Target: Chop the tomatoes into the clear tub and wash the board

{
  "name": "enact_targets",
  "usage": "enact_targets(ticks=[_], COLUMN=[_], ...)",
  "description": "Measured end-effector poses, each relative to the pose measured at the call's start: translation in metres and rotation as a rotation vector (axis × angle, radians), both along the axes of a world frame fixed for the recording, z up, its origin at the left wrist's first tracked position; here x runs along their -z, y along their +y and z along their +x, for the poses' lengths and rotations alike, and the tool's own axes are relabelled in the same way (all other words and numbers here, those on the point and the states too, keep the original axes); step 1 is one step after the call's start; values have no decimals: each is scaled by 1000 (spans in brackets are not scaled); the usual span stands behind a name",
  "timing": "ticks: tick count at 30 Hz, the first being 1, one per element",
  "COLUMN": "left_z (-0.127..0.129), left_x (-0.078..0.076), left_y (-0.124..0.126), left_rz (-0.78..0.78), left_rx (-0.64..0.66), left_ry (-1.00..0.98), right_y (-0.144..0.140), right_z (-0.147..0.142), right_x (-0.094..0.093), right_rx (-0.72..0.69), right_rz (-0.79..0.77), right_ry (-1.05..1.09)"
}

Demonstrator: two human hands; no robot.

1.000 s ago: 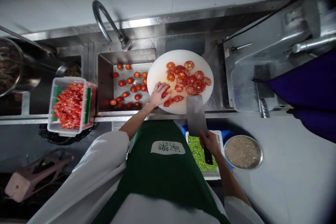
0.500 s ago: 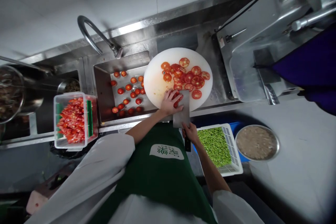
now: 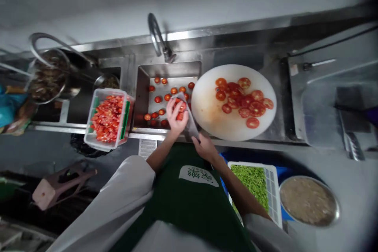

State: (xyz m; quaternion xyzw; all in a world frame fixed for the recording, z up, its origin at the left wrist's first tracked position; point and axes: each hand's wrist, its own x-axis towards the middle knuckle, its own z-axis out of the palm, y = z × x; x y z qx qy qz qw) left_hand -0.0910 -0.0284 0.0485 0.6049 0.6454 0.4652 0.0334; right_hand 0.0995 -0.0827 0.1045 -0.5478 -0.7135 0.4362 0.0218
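Both hands at frame centre: right hand [image 3: 204, 147] fisted on cleaver [image 3: 188, 117] handle; left hand [image 3: 176, 116] curled, pressing tomato slices [image 3: 180, 108] against the blade, over the sink [image 3: 141, 86] edge. Clear tub [image 3: 127, 113] left holds chopped tomato. Whole tomatoes in sink. White board [image 3: 206, 110] right carries slices.
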Motion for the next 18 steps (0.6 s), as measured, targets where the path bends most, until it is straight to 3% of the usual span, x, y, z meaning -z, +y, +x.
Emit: enact_targets(ticks=[3, 6, 9, 11, 14, 16, 18], left_z=[-105, -201, -278, -316, -350, -358, -354], left_x=[-22, -33, -29, -16, 12, 28, 38], left_y=[-30, -61, -77, -80, -78, -76, -72], left_rz=[5, -15, -123, -280, -447, -386, -224], left_rx=[-352, -673, -888, -898, -809, -787, -750], left_ry=[-1, -32, -90, -111, -91, -81, -79], right_y=[30, 38, 36, 39, 56, 69, 81], right_z=[-96, -185, -220, -202, -120, -51, 13], right_x=[-20, -35, -32, -18, 7, 18, 25], right_rx=[-299, -508, -515, -405, -132, 64, 253], right_rz=[26, 20, -3, -12, -52, -78, -113], right_ry=[95, 174, 174, 143, 97, 68, 52])
